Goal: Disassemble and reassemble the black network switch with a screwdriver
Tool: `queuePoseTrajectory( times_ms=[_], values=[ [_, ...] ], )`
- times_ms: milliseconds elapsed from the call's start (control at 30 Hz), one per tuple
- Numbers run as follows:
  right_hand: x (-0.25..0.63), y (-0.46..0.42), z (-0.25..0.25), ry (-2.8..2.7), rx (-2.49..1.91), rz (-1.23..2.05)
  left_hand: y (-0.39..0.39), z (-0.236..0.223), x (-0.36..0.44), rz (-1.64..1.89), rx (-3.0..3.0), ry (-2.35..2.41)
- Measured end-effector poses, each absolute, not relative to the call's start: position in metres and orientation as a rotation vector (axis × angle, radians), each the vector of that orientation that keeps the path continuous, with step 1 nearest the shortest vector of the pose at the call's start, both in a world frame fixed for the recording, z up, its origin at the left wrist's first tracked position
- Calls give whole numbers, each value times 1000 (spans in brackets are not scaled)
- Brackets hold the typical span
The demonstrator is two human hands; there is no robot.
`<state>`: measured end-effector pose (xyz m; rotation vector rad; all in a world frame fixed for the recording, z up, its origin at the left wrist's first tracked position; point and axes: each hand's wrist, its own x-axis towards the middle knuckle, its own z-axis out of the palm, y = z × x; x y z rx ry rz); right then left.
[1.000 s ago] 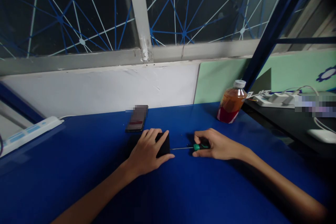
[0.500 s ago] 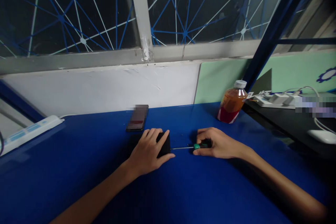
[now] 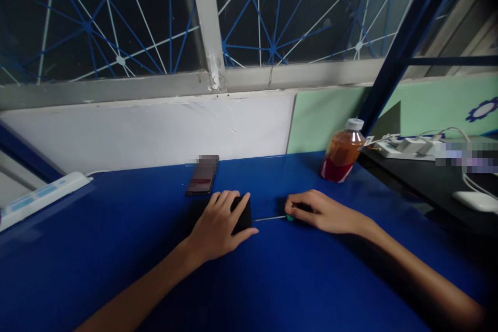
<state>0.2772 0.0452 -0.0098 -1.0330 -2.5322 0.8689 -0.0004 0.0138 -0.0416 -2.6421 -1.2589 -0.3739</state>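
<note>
Under my left hand (image 3: 220, 223) lies a black box-like object (image 3: 244, 215) on the blue table; my fingers wrap over its top and the thumb lies along its near side. What the object is, I cannot tell. My right hand (image 3: 319, 211) pinches the green and black handle of a screwdriver (image 3: 269, 218) between thumb and fingers. The metal shaft points left, and its tip meets the right side of the black object. Most of the handle is hidden by my fingers.
Behind my left hand lies a dark phone (image 3: 203, 176). A bottle of orange-brown drink (image 3: 342, 151) stands at the back right. One white power strip (image 3: 44, 199) is at the left edge; another (image 3: 404, 149) sits on the black surface at right. A wall and windows close off the back.
The fingers of my right hand have rolled around the screwdriver handle, with the thumb and forefinger now closer together and covering more of it. My left hand stays on the black object.
</note>
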Motion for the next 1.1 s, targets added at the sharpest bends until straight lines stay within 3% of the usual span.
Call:
queuePoseTrajectory(
  times_ms=[1100],
  values=[
    [278, 45, -14, -2533, -1135, 748, 14, -43, 0, -413, -2629, -1233]
  ],
)
